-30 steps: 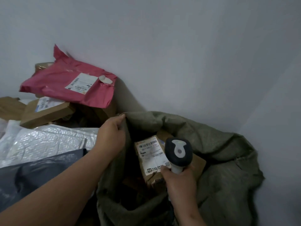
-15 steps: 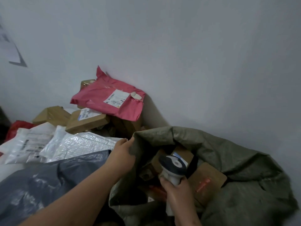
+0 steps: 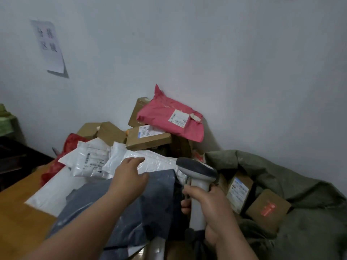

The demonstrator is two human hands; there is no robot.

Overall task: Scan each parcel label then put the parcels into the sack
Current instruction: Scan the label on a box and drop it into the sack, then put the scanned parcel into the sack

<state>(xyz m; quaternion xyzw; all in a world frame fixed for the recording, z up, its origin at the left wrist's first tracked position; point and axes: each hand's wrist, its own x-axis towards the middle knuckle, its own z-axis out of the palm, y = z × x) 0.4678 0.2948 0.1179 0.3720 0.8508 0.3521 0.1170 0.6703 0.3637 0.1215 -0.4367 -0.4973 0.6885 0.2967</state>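
Left hand (image 3: 129,177): reaches out over the pile, fingers loosely spread and gripping nothing — it hovers above the seam between the white bubble mailer (image 3: 150,162) and the dark grey poly bag (image 3: 142,207); whether it touches either, I cannot tell.
Right hand (image 3: 208,207): fingers wrapped round the pale handle of the scanner (image 3: 198,177), whose dark head points up and to the left.
Sack (image 3: 300,184): olive-green woven cloth, slumped against the wall at right, mouth open.
Parcels in the sack: a brown box with a white and blue label (image 3: 239,190) stands on edge; just beside it a brown box with red print (image 3: 268,209).
Parcels in the pile: left of the sack, a pink mailer (image 3: 165,115) with a white label lies on top, against the wall; below it a flat brown box (image 3: 148,138) with a label; a white labelled poly bag (image 3: 88,160) further left; more brown boxes and a red bag (image 3: 69,145) behind.
Surface: an orange-brown wooden table (image 3: 16,207) — bare at lower left.
Room: a plain pale wall (image 3: 225,62), with a paper notice (image 3: 49,45) bearing dark characters at upper left.
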